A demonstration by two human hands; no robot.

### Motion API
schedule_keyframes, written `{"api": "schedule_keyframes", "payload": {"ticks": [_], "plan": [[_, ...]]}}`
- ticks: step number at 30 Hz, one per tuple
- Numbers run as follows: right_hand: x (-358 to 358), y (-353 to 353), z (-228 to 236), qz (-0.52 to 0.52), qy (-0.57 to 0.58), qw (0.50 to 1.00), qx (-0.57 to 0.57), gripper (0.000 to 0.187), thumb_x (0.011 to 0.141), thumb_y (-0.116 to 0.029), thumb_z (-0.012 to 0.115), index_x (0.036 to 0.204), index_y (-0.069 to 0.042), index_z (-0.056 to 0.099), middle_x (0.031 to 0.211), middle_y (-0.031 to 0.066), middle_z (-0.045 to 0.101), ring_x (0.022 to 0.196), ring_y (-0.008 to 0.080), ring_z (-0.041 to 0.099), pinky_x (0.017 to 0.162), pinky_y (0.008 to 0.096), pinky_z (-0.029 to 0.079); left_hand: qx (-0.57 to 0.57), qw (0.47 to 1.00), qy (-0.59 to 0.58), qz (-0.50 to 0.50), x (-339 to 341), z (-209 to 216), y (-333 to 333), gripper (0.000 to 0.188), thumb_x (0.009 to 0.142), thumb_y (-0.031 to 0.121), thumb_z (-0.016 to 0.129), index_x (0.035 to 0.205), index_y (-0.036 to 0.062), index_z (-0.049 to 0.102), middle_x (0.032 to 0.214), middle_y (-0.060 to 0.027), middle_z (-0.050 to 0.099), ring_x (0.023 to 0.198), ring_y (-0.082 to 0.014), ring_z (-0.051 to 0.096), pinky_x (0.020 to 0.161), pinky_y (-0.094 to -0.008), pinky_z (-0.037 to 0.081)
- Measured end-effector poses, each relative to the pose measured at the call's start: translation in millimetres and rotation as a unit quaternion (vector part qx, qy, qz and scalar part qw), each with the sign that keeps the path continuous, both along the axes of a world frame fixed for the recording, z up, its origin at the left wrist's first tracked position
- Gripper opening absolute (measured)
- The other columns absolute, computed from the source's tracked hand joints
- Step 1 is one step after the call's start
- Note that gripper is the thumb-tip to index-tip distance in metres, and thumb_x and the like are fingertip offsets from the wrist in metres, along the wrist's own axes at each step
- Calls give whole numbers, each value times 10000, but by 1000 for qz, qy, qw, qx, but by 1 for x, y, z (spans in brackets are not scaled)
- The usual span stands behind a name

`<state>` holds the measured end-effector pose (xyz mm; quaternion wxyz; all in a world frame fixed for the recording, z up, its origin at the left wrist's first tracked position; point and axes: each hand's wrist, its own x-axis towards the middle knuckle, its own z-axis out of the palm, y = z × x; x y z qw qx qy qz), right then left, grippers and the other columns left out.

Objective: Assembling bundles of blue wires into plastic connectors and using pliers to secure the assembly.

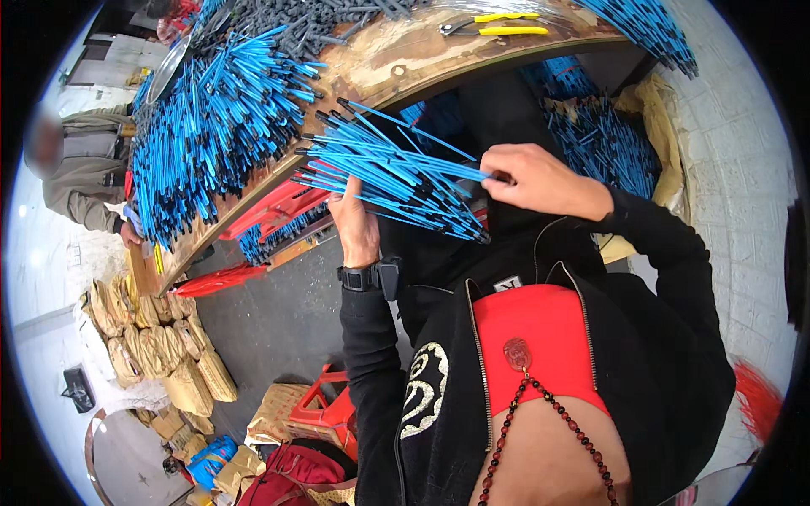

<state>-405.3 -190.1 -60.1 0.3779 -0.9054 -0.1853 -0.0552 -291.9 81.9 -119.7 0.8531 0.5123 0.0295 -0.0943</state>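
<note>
A loose bundle of thin blue rods with black tips (pixel 392 164) lies across my lap, fanned out below the table's edge. My left hand (pixel 354 221) is closed around the bundle's near side, its thumb pointing up along the rods. At the bundle's right end, my right hand (pixel 540 179) pinches the ends of a few rods that stick out past the others. Its fingertips are curled, so exactly how many rods it grips is hidden. One rod slants away on its own above the rest.
On the wooden table (pixel 396 59) lie a big heap of blue rods (pixel 219 135), dark grey pieces (pixel 337 21) and yellow-handled pliers (pixel 498 25). A sack of rods (pixel 603 148) stands at right. A person (pixel 84 160) is at far left, near stacked brown packages (pixel 160 337). A red stool (pixel 325 405) stands below.
</note>
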Motion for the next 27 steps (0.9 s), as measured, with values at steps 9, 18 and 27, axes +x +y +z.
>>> {"api": "schedule_keyframes", "payload": {"ticks": [9, 18, 27], "plan": [[-4, -46, 85, 61, 351, 901, 247, 219, 975, -176, 527, 871, 8, 582, 703, 52, 597, 594, 124, 590, 571, 254, 461, -73, 996, -46, -15, 3, 4, -46, 232, 966, 119, 606, 1175, 21, 581, 1078, -48, 652, 941, -149, 627, 817, -313, 522], [-5, -1, -32, -61, -39, 997, 1, 138, 913, -122, 611, 905, 14, 595, 815, 125, 591, 726, 293, 633, 650, 353, 490, -58, 998, -19, -11, 13, -5, -40, 263, 952, 171, 644, 1150, 4, 596, 1082, -45, 655, 939, -149, 629, 826, -309, 522], [-1, -18, 0, -4, 41, 999, 20, 84, 884, -58, 597, 928, 12, 584, 785, 125, 577, 690, 290, 598, 623, 346, 468, -61, 998, -28, -18, 15, -11, -41, 277, 949, 176, 648, 1170, 22, 585, 1088, -47, 655, 952, -157, 631, 838, -313, 521]]}}
